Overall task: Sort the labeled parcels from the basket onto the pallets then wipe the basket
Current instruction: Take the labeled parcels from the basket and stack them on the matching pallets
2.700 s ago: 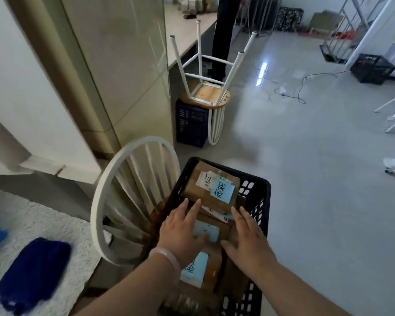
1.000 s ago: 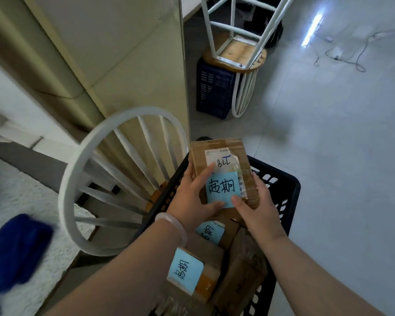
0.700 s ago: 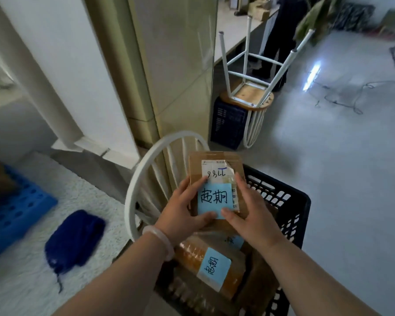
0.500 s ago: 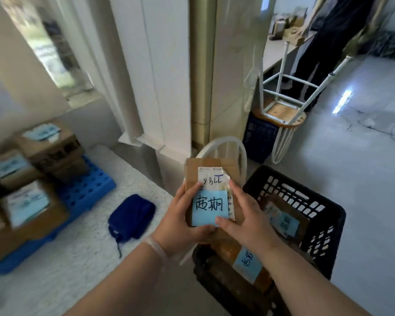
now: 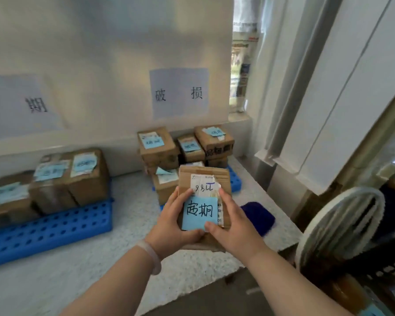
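Parcel [image 5: 203,179] with blue note [image 5: 200,215] sits gripped between my left hand [image 5: 171,226] and right hand [image 5: 235,231], fingers curled round its side edges, raised before right pallet [image 5: 234,179]; boxes [image 5: 156,147] already sit along back edges of it and left pallet [image 5: 50,231], basket [image 5: 388,269] holds more, wipe not yet done.

The parcel [image 5: 203,201] out of the basket [image 5: 388,267], now before the pallets [image 5: 50,233].

2 hands [image 5: 171,226] [image 5: 234,229], 1 held parcel [image 5: 203,176], 2 blue pallets [image 5: 50,229] [image 5: 235,180], 2 wall signs [image 5: 179,92] [image 5: 21,106], 1 cloth [image 5: 258,215].
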A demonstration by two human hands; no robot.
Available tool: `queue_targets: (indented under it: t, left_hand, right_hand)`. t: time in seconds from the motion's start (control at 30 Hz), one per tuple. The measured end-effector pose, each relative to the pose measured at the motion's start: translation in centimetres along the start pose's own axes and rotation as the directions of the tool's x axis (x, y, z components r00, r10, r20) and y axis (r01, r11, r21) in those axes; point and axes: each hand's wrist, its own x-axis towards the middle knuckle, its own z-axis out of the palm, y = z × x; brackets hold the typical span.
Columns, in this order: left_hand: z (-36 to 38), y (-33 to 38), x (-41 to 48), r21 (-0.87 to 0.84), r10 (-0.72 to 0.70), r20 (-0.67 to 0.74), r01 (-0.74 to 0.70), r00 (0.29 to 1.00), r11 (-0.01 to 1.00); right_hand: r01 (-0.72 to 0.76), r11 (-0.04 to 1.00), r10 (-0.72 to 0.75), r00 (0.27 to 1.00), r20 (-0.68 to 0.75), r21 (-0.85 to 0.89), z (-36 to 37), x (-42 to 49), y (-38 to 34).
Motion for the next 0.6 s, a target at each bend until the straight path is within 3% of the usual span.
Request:
queue_targets:
  t: [0.23,0.6]
  left_hand:
    - [-8.6,-4.6,-4.9,-0.035,-0.129,-0.203,0.124,0.971,0.992]
    - [-15.4,-10.2,-7.4,-0.073,-0.335,-0.39,0.334,0.858,0.94]
  right_hand:
    - [0.12,0.992,-0.124,0.975,0.186,0.037,8.9,3.5,-5.8]
    - [0.153,0.988,-0.154,0.878,0.453,0.04,18.6,9.7,-9.7]
